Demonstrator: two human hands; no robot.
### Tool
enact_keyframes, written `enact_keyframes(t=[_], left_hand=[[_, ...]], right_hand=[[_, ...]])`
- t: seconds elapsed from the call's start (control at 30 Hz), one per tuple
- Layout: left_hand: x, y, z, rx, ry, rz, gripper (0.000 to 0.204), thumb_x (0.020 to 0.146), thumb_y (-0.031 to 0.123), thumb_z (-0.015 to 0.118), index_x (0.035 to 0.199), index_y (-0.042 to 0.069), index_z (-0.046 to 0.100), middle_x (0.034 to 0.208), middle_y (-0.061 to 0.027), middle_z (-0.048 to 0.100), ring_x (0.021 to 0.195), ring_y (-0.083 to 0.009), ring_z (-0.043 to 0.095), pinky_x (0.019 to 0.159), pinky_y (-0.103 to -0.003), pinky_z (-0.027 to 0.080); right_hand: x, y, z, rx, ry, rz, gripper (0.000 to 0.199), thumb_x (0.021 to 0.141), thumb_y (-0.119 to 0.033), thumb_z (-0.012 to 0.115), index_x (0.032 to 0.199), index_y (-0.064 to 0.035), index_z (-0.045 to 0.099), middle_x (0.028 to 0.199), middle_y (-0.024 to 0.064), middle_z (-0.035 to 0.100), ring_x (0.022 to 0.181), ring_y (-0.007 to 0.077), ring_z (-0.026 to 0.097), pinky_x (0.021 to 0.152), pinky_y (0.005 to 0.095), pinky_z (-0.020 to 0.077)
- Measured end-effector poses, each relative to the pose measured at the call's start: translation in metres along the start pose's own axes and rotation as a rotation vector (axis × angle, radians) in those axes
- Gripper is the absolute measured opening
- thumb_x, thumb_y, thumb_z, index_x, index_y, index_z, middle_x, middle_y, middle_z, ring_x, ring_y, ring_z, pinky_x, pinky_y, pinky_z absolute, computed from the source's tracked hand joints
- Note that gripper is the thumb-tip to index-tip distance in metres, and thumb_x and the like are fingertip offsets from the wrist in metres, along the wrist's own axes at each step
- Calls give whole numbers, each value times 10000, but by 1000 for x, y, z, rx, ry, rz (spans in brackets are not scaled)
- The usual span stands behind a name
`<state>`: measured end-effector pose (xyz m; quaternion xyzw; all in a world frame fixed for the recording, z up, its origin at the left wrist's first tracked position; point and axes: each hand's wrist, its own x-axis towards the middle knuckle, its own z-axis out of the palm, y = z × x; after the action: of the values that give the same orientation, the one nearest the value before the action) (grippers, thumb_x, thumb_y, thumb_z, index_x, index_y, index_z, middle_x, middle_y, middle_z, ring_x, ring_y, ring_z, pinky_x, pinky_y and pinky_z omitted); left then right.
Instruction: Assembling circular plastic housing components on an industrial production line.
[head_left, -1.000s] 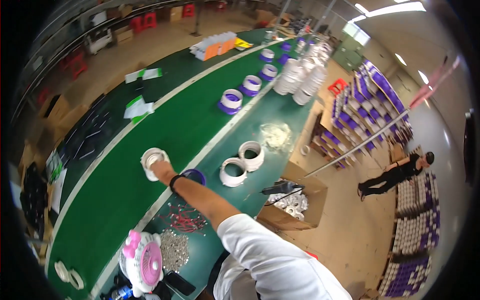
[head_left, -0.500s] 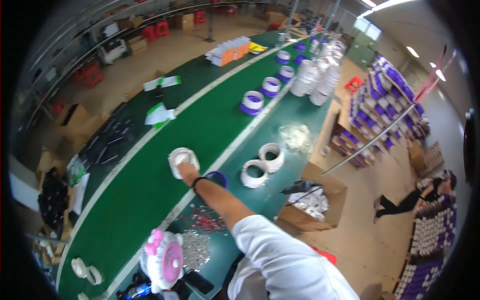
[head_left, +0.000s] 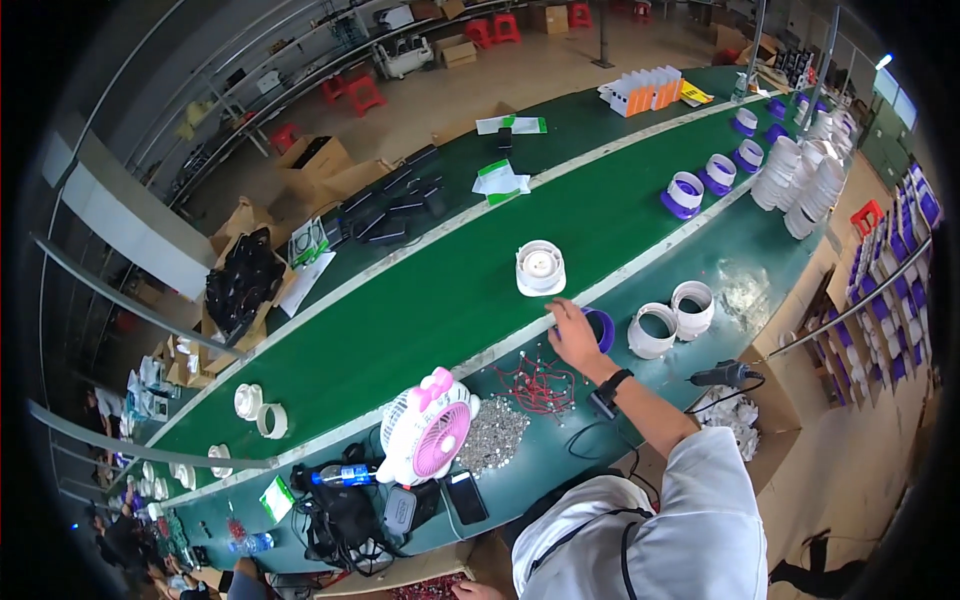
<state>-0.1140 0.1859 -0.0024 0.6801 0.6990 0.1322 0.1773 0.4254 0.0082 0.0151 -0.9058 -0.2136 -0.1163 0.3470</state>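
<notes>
My right hand, with a dark band on its wrist, reaches over the near edge of the green conveyor belt. Its fingers are stretched out, holding nothing. Just beyond the fingertips a round white plastic housing on a squarish base stands on the belt, apart from the hand. A purple ring lies beside the hand, partly hidden by it. To its right are two white plastic rings. My left hand shows only in part at the bottom edge, by a cardboard box with red bits; its fingers are unclear.
Red wires and a heap of small metal parts lie near a pink-and-white fan. A phone lies below it. White-and-purple assemblies line the belt's far right, near stacked white rings. A dark corded tool is at right.
My right hand has let go of the white housing and drawn back to the belt's near edge. The view has swung left, bringing more of the bench and my left hand into sight.
</notes>
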Motion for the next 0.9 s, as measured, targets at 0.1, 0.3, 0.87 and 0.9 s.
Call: enact_keyframes(t=[0.1,0.3,0.87,0.9], left_hand=[[9,6,11,39,-67,133,459,1011,355,429,1156,-20,651,1087,-256,679,953,-427,649,837,-474,514],[12,2,13,42,-48,129,459,1009,335,423,1149,-38,650,1069,-267,678,934,-427,650,822,-481,522],[19,-20,13,153,-66,207,375,999,273,475,1087,-35,671,1052,-222,694,944,-363,652,877,-410,510],[7,6,18,172,-83,230,373,1000,272,476,1087,-33,671,1050,-219,695,943,-361,652,878,-408,509]], right_hand=[[7,19,-34,16,59,117,508,786,-24,682,1260,-13,499,1280,217,517,1191,413,518,1050,464,433],[16,51,-2,-65,-1,163,570,760,-30,702,1290,-7,494,1358,234,468,1199,435,513,1028,485,450],[107,151,5,-453,-142,272,127,828,-96,630,933,-82,701,1077,126,669,1074,336,635,830,430,580],[100,164,-12,-443,-128,273,122,844,-116,611,903,-90,714,1039,123,683,1061,324,645,813,429,585]])
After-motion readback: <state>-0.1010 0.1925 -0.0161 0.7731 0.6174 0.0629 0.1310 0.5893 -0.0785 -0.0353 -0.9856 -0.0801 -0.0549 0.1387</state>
